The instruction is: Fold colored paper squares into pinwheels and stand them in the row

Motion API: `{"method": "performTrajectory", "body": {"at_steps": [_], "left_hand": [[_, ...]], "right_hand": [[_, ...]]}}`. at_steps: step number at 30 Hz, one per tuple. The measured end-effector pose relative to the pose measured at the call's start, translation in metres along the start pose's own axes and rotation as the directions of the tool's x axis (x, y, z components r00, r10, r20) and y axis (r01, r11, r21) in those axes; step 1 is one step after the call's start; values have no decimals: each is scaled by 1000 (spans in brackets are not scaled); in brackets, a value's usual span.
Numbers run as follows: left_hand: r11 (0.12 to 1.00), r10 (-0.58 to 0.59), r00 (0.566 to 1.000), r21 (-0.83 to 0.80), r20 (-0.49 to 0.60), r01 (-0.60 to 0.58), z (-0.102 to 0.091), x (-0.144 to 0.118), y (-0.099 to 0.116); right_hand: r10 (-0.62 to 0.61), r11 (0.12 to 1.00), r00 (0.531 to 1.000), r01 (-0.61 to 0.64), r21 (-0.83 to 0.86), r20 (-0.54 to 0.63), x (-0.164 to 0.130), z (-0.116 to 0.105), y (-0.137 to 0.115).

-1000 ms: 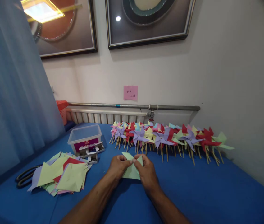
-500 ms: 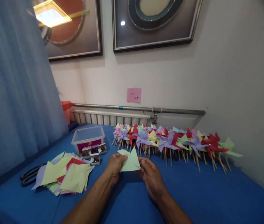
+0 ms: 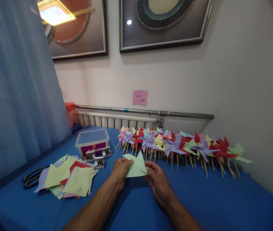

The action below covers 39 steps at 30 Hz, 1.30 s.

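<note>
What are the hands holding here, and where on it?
A light green paper piece: the left hand pinches its left edge, the right hand supports its right lower corner.

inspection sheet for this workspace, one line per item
surface: blue table, against a white wall
job's things: light green paper piece, partly folded, held up between both hands
clutter: pile of cut coloured paper on the left; black scissors beside it; clear plastic box; small open boxes in front of it; row of finished pinwheels on sticks along the wall
grippers: left hand pinches the paper's left edge; right hand holds its right side
cables: nothing seen
surroundings: blue curtain, radiator, metal pipe, pink note, two framed pictures
</note>
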<state>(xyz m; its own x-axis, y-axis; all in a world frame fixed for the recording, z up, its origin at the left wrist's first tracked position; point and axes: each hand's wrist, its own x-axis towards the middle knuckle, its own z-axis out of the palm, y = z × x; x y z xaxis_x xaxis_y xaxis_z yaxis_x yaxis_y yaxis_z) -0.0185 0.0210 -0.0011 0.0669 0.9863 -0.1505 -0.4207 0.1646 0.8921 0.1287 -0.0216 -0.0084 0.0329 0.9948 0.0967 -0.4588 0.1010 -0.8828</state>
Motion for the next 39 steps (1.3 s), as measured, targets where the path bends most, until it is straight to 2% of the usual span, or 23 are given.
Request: {"method": "performTrajectory", "body": {"at_steps": [5, 10, 15, 19, 23, 26, 34, 39], "left_hand": [[995, 36, 999, 89, -21, -34, 2, 0, -6], [963, 144, 989, 233, -23, -135, 6, -1, -13], [945, 160, 987, 289, -5, -152, 6, -2, -14], [921, 209, 978, 339, -6, -194, 7, -2, -16], [932, 187, 982, 313, 12, -181, 8, -2, -18], [917, 205, 979, 351, -6, -190, 9, -2, -18], [876, 276, 960, 426, -57, -226, 10, -5, -15], [815, 348, 937, 503, -30, -286, 8, -8, -14]], "right_hand": [[0, 1000, 999, 0, -1, 32, 1, 3, 8], [-21, 999, 1000, 20, -39, -1, 2, 3, 12], [-15, 998, 997, 10, -64, -70, 0, 7, 9], [-8, 999, 997, 4, -45, -81, 0, 6, 10], [-2, 999, 995, -3, -53, -98, 1, 5, 13], [11, 999, 994, -16, -50, -110, 2, 5, 13], [-36, 990, 997, 27, -137, -64, 4, 4, 12], [-25, 985, 998, 16, -175, -49, 5, 2, 11]]}}
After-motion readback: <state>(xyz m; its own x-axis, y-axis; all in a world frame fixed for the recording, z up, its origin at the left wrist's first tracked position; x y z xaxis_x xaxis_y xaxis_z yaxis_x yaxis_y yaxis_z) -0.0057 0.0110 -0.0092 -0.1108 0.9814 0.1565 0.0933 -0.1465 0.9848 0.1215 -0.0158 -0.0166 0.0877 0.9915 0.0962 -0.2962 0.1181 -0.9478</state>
